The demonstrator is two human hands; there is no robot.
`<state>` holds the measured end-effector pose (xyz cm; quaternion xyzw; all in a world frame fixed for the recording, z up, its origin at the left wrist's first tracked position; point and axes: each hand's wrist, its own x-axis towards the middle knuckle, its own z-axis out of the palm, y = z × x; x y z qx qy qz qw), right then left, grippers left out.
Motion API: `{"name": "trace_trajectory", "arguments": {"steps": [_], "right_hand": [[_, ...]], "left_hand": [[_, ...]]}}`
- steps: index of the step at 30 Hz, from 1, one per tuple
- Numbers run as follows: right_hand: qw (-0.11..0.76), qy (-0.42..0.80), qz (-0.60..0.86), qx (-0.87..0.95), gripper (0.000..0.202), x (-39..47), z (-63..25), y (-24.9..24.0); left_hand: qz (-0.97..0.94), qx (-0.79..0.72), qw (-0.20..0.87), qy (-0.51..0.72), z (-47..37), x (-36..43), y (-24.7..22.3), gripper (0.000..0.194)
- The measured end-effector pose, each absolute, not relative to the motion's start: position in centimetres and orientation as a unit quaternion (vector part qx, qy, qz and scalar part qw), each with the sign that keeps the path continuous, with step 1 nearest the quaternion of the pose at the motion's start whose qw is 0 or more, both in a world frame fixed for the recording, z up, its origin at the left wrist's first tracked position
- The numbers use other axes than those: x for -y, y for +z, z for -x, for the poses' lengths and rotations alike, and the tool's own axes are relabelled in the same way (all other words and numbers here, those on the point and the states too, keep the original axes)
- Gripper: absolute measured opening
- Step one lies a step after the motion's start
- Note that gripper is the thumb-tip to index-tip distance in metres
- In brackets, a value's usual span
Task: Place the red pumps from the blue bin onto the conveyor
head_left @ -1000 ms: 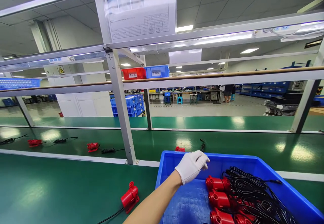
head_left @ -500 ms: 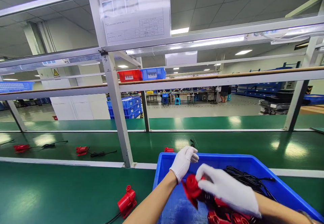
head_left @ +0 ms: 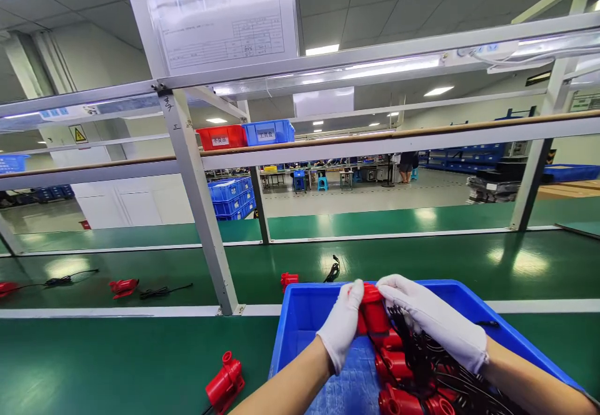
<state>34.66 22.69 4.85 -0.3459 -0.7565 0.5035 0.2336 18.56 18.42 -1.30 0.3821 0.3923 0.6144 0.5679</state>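
Both my hands wear white gloves and meet over a blue bin (head_left: pixel 293 315). My left hand (head_left: pixel 344 321) is closed around the left side of a red pump (head_left: pixel 375 312), held upright above the others. The fingers of my right hand (head_left: pixel 431 321) are closed at the pump's upper right edge. A bundled black cable (head_left: pixel 410 346) hangs under my right palm; whether those fingers also grip it is hidden. More red pumps (head_left: pixel 398 399) lie below in the bin, with black cables heaped at the right.
Left of the bin, a red pump (head_left: pixel 225 382) stands on the green bench (head_left: pixel 117 365). Beyond a white rail, pumps with cables, such as this red pump (head_left: pixel 124 287), lie on a green belt. A metal post (head_left: pixel 201 215) rises left of the bin. Red (head_left: pixel 221 137) and blue (head_left: pixel 268 132) boxes sit on the shelf.
My left hand has come from open beside the pump to gripping it. The pump has risen and turned, with my right hand still at it. Pumps on the belt have shifted left.
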Motion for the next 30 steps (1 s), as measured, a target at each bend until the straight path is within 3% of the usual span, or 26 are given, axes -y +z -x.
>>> {"name": "trace_trajectory", "arguments": {"steps": [7, 14, 21, 25, 30], "right_hand": [[0.237, 0.471, 0.31, 0.791, 0.047, -22.2, -36.0, 5.1], [0.181, 0.422, 0.29, 0.84, 0.039, -22.6, -36.3, 3.2], [0.185, 0.315, 0.273, 0.89, 0.035, -21.6, -35.8, 3.5], [0.203, 0.326, 0.307, 0.871, 0.043, -20.7, -36.0, 3.8], [0.208, 0.467, 0.276, 0.814, 0.055, -19.4, -36.1, 4.3]], "left_hand": [[-0.278, -0.297, 0.646, 0.645, -17.4, -18.7, 0.5, 0.057], [-0.365, -0.121, 0.656, 0.65, -16.8, -17.5, 2.1, 0.056], [-0.417, -0.131, 0.646, 0.626, -17.1, -16.7, 2.3, 0.055], [-0.463, -0.225, 0.562, 0.647, -17.6, -15.6, 2.9, 0.054], [-0.554, -0.362, 0.332, 0.672, -18.2, -14.8, 2.7, 0.053]]}}
